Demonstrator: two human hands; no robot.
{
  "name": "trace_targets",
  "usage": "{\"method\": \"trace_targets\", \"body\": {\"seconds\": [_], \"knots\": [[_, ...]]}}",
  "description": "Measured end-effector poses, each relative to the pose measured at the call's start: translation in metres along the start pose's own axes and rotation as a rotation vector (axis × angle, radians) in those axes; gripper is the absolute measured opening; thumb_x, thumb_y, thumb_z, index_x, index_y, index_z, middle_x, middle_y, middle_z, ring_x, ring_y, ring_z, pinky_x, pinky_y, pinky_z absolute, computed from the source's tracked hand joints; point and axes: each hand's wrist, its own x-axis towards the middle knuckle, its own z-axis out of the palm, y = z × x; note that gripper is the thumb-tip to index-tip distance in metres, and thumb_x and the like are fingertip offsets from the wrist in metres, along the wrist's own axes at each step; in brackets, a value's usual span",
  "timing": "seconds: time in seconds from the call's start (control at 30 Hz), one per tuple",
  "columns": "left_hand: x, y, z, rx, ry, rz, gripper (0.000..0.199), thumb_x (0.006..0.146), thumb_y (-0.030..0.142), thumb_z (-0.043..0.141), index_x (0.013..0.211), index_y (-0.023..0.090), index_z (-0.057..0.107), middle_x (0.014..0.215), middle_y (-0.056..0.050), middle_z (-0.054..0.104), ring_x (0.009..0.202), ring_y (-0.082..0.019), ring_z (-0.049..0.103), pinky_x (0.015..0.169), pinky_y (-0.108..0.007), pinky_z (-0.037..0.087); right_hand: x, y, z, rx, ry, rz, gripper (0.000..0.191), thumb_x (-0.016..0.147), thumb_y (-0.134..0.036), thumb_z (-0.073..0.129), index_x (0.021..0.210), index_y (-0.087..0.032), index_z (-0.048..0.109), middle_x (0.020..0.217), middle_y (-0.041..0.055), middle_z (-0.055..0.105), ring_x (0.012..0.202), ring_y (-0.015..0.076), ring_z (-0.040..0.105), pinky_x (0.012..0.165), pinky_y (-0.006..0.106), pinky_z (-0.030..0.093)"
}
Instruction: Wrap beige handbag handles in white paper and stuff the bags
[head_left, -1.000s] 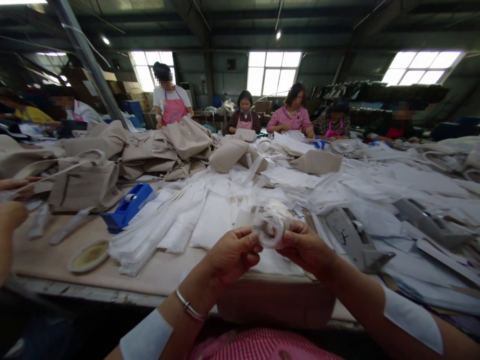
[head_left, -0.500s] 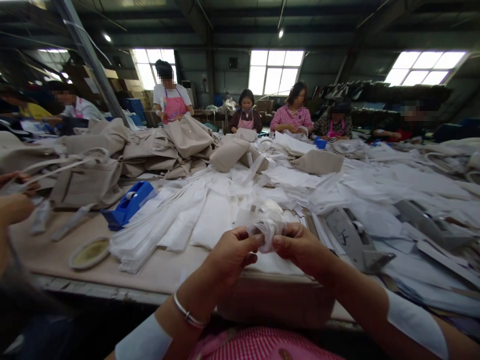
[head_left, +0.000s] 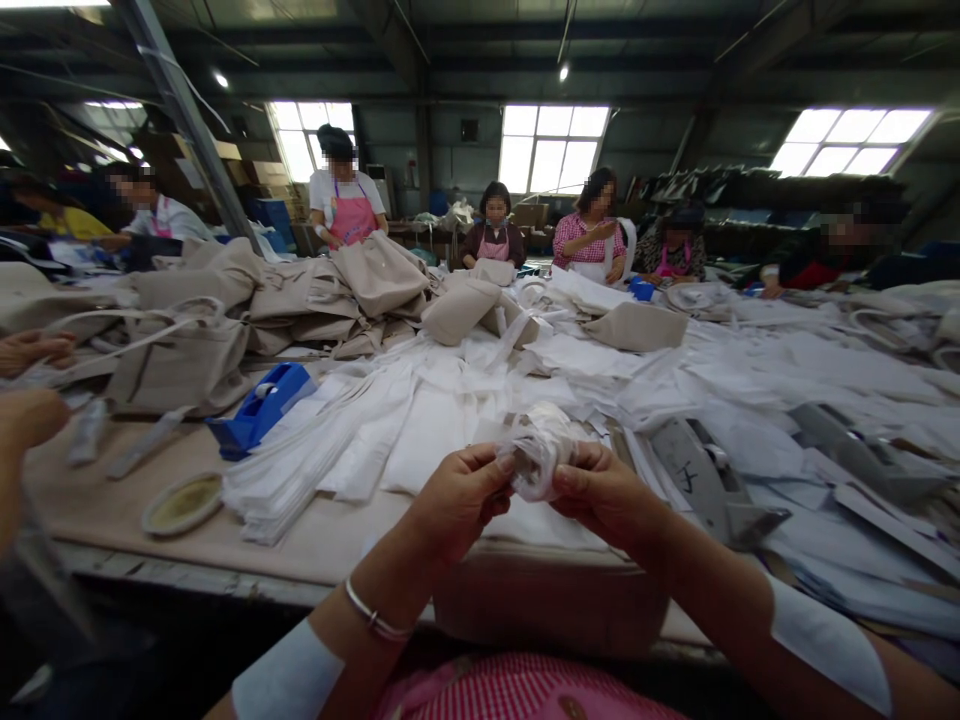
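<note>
My left hand (head_left: 469,490) pinches the left side of a bunched white wrapping sheet (head_left: 536,470), thin and partly see-through. Its right side is gripped between the thumb and fingers of my right hand (head_left: 607,490). The sheet curls into a loop between both hands; whether it encloses a strap I cannot tell. Just below stands a beige bag (head_left: 551,600) at the table's front edge, in shadow, with white material over its top. Left of my hands lies a fanned stack of white sheets (head_left: 300,470).
A blue tape dispenser (head_left: 262,410) and a round shallow dish (head_left: 182,503) are on the left. Grey tape dispensers (head_left: 705,480) stand to the right. Beige bags (head_left: 180,360) pile up behind. A neighbour's hands (head_left: 30,390) work at the left edge; several co-workers sit or stand across the table.
My hands keep their hold on the wrapping sheet, whose loop now shows rounder and more open. The neighbour's hands at left have moved apart. A co-worker across has raised an arm.
</note>
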Motion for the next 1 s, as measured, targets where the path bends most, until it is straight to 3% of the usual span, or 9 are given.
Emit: {"method": "trace_targets", "body": {"seconds": [0.2,0.27,0.4,0.47,0.57,0.7,0.8,0.9,1.0], "knots": [[0.004,-0.008,0.004,-0.003,0.084,0.055,0.031,0.073,0.038,0.077,0.091,0.013,0.074,0.07,-0.003,0.061,0.058,-0.008,0.049,0.055,-0.021,0.037,-0.001,0.004,-0.002,-0.125,0.037,0.0,0.032,0.069,-0.041,0.081,0.074,-0.011,0.071,0.05,-0.0038,0.045,0.045,0.004,0.025,0.044,0.022,0.015],[0.002,-0.009,0.001,0.149,0.138,0.083,0.034,0.076,0.04,0.074,0.097,0.013,0.073,0.074,-0.004,0.064,0.062,-0.01,0.053,0.057,-0.022,0.04,-0.001,0.004,-0.002,-0.156,0.056,0.003,0.032,0.069,-0.041,0.081,0.073,-0.011,0.071,0.048,-0.0047,0.042,0.045,0.0041,0.024,0.044,0.022,0.014],[-0.008,-0.003,-0.003,0.496,0.414,0.28,0.038,0.078,0.04,0.072,0.107,0.017,0.068,0.083,-0.004,0.066,0.074,-0.015,0.058,0.065,-0.025,0.045,-0.001,-0.003,-0.001,-0.234,0.126,-0.031,0.03,0.07,-0.04,0.08,0.074,-0.012,0.072,0.046,-0.006,0.04,0.045,0.0048,0.025,0.044,0.022,0.019],[-0.014,0.001,-0.001,0.606,0.391,0.325,0.031,0.082,0.042,0.066,0.099,0.017,0.07,0.082,-0.004,0.066,0.075,-0.016,0.058,0.067,-0.026,0.044,0.0,-0.007,0.002,-0.311,0.126,-0.065,0.027,0.071,-0.039,0.079,0.078,-0.014,0.074,0.051,-0.0033,0.049,0.048,0.0072,0.036,0.048,0.023,0.029],[-0.018,0.006,0.008,0.774,0.229,0.328,0.031,0.086,0.045,0.06,0.077,0.016,0.069,0.071,-0.002,0.06,0.068,-0.015,0.052,0.063,-0.026,0.04,0.002,-0.007,0.006,-0.594,0.079,-0.177,0.02,0.079,-0.035,0.071,0.077,-0.016,0.073,0.069,0.0024,0.064,0.065,0.0146,0.054,0.064,0.028,0.043],[-0.01,0.002,0.021,0.894,0.359,0.328,0.04,0.08,0.044,0.066,0.055,0.017,0.05,0.055,0.004,0.041,0.057,-0.011,0.038,0.055,-0.025,0.03,0.001,0.007,0.009,-1.171,0.128,-0.394,0.019,0.089,-0.025,0.056,0.077,-0.016,0.068,0.078,0.0059,0.065,0.074,0.0181,0.057,0.069,0.03,0.043],[-0.001,-0.008,0.023,0.788,0.371,0.283,0.044,0.078,0.042,0.068,0.053,0.018,0.041,0.055,0.005,0.036,0.058,-0.01,0.035,0.054,-0.024,0.03,-0.003,0.014,0.011,-1.436,0.22,-0.382,0.022,0.091,-0.023,0.047,0.078,-0.014,0.064,0.079,0.0104,0.062,0.072,0.0197,0.055,0.067,0.032,0.042],[0.004,-0.012,0.019,0.627,0.285,0.24,0.033,0.081,0.039,0.066,0.06,0.017,0.052,0.06,0.004,0.042,0.062,-0.011,0.039,0.057,-0.023,0.034,-0.007,0.006,0.007,-1.414,0.156,-0.335,0.02,0.09,-0.024,0.048,0.078,-0.014,0.061,0.079,0.0095,0.06,0.071,0.0187,0.052,0.067,0.032,0.04],[0.005,-0.009,0.011,0.7,0.254,0.341,0.03,0.081,0.03,0.067,0.059,0.016,0.055,0.063,0.004,0.041,0.063,-0.01,0.04,0.057,-0.023,0.034,-0.006,-0.008,-0.006,-1.011,0.018,-0.14,0.027,0.088,-0.035,0.055,0.068,-0.017,0.054,0.063,0.0004,0.05,0.057,0.0119,0.041,0.054,0.026,0.033]]}}
